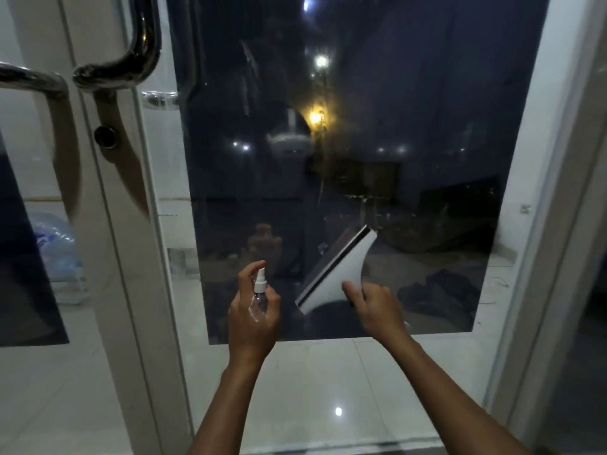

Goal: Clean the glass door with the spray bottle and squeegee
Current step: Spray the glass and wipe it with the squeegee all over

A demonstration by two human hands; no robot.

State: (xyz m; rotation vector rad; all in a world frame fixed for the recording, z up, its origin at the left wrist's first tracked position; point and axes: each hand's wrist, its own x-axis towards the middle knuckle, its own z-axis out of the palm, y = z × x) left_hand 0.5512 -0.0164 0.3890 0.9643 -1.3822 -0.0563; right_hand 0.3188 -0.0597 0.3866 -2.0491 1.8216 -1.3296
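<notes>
The tall glass door [345, 159], its pane dark-tinted and white-framed, stands just ahead of both hands. The right hand [377, 307] grips the handle of a white T-shaped squeegee [338, 274], its black blade tilted. The left hand [254, 310] curls round a small clear spray bottle [260, 292], held upright.

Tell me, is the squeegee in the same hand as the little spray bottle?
No, the left hand holds the spray bottle, while the right hand grips the squeegee.
</notes>
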